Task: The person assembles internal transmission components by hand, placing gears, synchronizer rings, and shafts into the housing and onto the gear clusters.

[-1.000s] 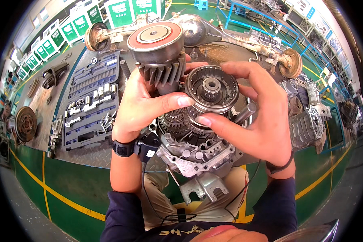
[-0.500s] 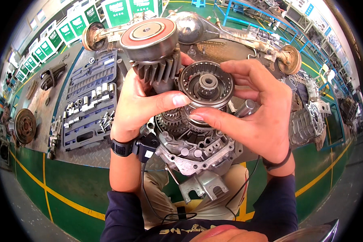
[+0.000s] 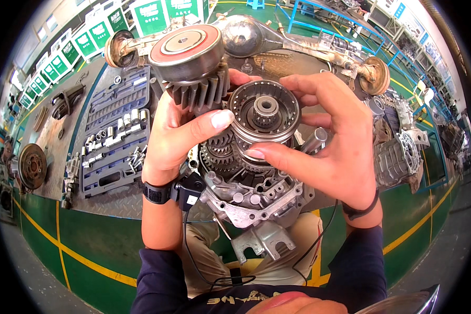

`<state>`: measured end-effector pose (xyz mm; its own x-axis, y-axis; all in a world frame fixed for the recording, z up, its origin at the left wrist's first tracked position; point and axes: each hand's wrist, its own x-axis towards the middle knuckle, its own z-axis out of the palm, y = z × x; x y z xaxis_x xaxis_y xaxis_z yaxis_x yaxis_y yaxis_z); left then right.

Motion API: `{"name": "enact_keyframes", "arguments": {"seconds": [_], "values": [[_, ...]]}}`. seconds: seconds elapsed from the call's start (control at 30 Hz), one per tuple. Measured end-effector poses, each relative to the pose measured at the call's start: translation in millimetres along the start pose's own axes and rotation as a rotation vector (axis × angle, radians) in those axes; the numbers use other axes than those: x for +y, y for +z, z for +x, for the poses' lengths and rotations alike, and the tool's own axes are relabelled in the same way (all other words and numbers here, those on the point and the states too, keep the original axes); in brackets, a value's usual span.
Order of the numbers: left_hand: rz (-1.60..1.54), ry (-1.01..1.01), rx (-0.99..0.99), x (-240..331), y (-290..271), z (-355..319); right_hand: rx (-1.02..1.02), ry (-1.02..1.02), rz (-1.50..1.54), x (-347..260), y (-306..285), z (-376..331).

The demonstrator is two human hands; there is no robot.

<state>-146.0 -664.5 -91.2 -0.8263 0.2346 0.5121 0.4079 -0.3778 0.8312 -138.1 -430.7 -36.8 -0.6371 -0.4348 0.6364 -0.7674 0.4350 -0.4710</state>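
Observation:
A helical gear shaft [image 3: 199, 93], topped by a wide bearing [image 3: 186, 49] with a reddish ring, leans left in my left hand [image 3: 177, 128]. My left fingers go behind it, partly hidden, and the thumb points toward the neighbouring assembly. My right hand [image 3: 337, 136] curves around a round synchronizer hub assembly [image 3: 265, 112] with a toothed rim and a central splined shaft end. Its thumb presses on the near side and its fingertips touch the far right rim. Below both hands sits an opened gearbox housing [image 3: 261, 201], with stacked gears [image 3: 220, 154] showing inside.
A socket tool case [image 3: 115, 136] lies open on the left of the metal bench. An axle [image 3: 240, 36] with end drums spans the far side. Other gearbox casings [image 3: 397, 159] stand at right. A cable [image 3: 187, 235] hangs from my left wrist.
The gear shaft and my left hand have shifted slightly left, away from the hub assembly. My left thumb has come off the hub's rim. My right hand keeps its grip, moving slightly left.

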Motion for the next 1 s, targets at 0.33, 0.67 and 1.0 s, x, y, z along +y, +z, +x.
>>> {"name": "enact_keyframes", "arguments": {"seconds": [0.33, 0.67, 1.0], "values": [[-0.029, 0.037, 0.036, -2, -3, -3, -0.068, 0.108, 0.047, -3, 0, -1], [-0.020, 0.015, 0.076, -2, 0, -4, -0.049, 0.045, 0.211, 4, 1, -2], [-0.009, 0.076, 0.019, -6, -3, -2, -0.042, 0.034, 0.091, 3, 1, -1]]}}
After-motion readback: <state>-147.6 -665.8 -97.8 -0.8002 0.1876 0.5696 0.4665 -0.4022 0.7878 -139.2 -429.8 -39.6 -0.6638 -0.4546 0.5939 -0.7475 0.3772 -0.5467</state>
